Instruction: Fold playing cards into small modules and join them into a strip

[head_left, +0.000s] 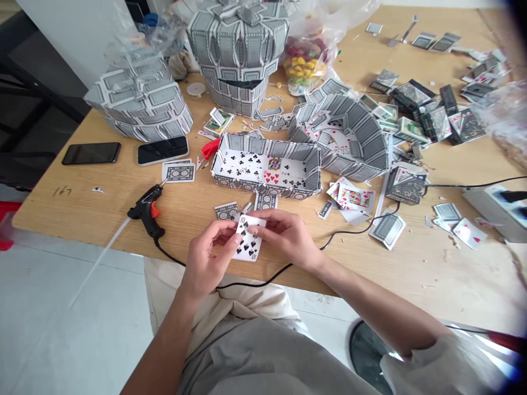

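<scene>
Well, the left hand (208, 262) and the right hand (286, 237) are both closed narrowly on a black ten playing card (248, 247), pinching it between them just above the near edge of the bench (94, 216); two cards with patterned backs (226, 211) lie just beyond the hands; a black cable (263, 280) loops below them from a hot glue gun (146, 207), which lies on its side to their left, its long glue stick (102, 258) reaching past the bench edge; farther on sits a shallow open box built from playing cards (265, 164), its floor showing card faces; two phones (163, 150) lie to its left, with a red plastic piece (211, 148) just beside its back corner; a curved wall of cards (341, 131) stands right of the box, and loose cards and card packs (411, 99) spread toward the right edge; two large domed card structures (237, 55) crowd the far left, beside a plastic bag of yellow and red items (302, 68).
</scene>
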{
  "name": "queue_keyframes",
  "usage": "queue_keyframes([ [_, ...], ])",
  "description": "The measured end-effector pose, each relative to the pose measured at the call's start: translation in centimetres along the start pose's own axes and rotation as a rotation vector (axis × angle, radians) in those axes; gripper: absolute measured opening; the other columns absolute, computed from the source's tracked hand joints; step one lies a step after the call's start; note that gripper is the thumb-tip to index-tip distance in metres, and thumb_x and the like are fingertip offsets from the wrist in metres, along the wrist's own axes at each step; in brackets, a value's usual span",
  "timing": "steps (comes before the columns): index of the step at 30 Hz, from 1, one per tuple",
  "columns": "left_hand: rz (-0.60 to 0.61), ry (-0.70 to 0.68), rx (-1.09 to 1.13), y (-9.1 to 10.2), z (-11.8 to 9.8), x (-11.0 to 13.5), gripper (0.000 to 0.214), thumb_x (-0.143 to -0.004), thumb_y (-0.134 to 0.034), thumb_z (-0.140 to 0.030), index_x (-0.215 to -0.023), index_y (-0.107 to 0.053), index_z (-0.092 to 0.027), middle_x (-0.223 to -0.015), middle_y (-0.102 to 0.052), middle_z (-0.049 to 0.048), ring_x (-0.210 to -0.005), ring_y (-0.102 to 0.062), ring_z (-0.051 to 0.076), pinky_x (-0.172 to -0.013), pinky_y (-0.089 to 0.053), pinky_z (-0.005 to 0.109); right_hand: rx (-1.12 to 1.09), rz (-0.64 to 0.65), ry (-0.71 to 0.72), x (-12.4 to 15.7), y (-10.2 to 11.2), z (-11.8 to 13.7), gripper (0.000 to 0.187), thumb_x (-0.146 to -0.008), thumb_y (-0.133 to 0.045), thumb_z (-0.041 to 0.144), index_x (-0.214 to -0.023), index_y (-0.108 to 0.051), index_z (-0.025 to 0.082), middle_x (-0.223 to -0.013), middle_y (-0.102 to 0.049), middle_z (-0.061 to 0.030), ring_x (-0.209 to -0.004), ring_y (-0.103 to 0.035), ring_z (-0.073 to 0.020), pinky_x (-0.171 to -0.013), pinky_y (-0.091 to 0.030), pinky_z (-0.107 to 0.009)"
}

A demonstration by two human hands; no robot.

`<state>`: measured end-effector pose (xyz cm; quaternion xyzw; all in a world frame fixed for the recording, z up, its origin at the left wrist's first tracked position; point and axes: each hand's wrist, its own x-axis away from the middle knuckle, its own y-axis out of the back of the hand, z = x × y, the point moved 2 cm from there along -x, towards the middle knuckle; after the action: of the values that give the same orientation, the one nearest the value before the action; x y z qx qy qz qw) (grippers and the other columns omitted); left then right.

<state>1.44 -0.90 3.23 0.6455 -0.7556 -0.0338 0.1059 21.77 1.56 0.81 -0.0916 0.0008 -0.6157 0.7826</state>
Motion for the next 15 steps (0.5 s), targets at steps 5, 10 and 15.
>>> queue_keyframes([
  [5, -0.027, 0.016, 0.021, -0.2, 0.6, -0.3, 0.02, -0.098, -0.074, -0.036, -0.111, -0.072, -0.021, -0.089, -0.075, 0.0013, -0.078, -0.069, 0.015, -0.072, -0.054, 0.022, -0.028, 0.031, -0.059, 0.3, -0.3, -0.1, 0.042, -0.078, -0.096, 0.046, -0.102, -0.074, 0.019, -0.09, -0.078, -0.0041, -0.077, -0.073, -0.017, -0.07, -0.06, -0.028],
  [10, -0.056, 0.081, 0.123, -0.3, 1.5, -0.7, 0.021, -0.097, -0.075, -0.039, -0.104, -0.068, -0.021, -0.08, -0.072, -0.0005, -0.068, -0.064, 0.014, -0.062, -0.05, 0.021, -0.14, 0.08, -0.096, 0.0, -0.2, -0.1, 0.035, -0.086, -0.089, 0.044, -0.105, -0.073, 0.019, -0.096, -0.078, -0.0048, -0.08, -0.073, -0.0154, -0.073, -0.061, -0.028],
  [15, 0.023, 0.055, 0.115, -0.4, 2.6, -0.7, 0.025, -0.098, -0.073, -0.042, -0.11, -0.07, -0.021, -0.077, -0.072, -0.0002, -0.066, -0.064, 0.015, -0.061, -0.051, 0.022, 0.03, 0.08, -0.009, 0.2, 0.1, -0.4, 0.024, -0.095, -0.08, 0.04, -0.106, -0.077, 0.019, -0.097, -0.078, -0.0055, -0.081, -0.071, -0.0159, -0.074, -0.058, -0.029],
])
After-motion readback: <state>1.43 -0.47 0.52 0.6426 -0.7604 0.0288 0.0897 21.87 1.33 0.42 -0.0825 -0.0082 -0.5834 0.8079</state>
